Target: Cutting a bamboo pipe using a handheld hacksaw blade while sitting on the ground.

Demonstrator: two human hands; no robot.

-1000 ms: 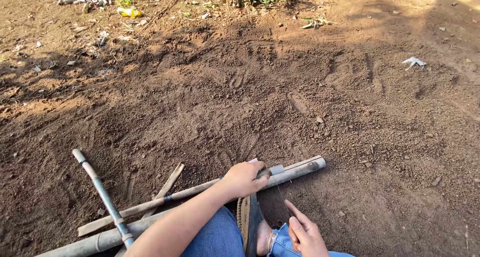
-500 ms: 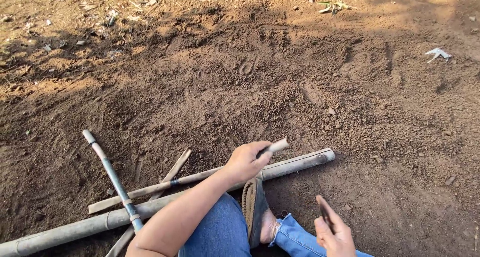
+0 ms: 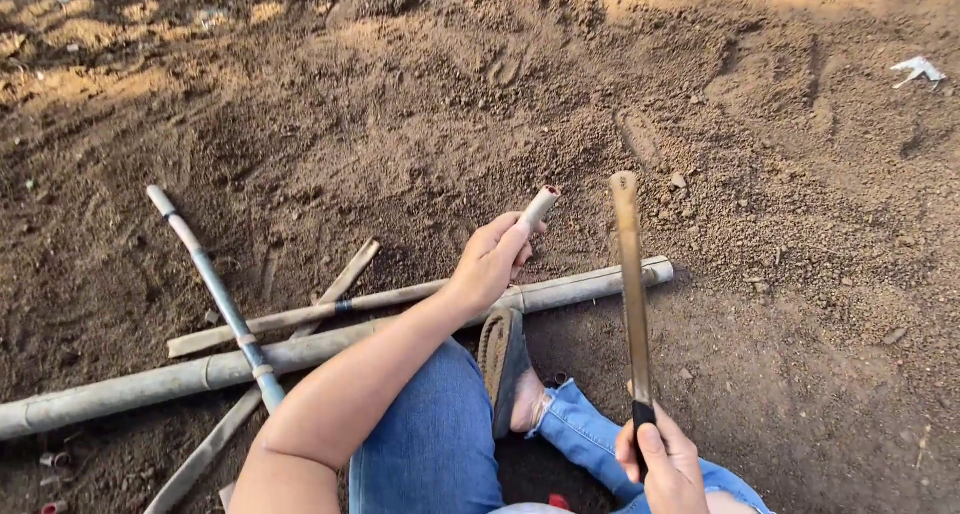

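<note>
Right hand (image 3: 668, 464) now raises long blade (image 3: 630, 284); left hand (image 3: 490, 264) lifts short bamboo piece (image 3: 538, 208).

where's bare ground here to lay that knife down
Open soil lies beyond the long bamboo pole, right of the blade, up to the white scrap. The left side is crowded with crossed sticks, near the left hand.

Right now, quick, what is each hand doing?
Left hand: closed around a short bamboo piece, lifted off the soil.
Right hand: closed on the dark handle of a long blade, pointing away from the person.
</note>
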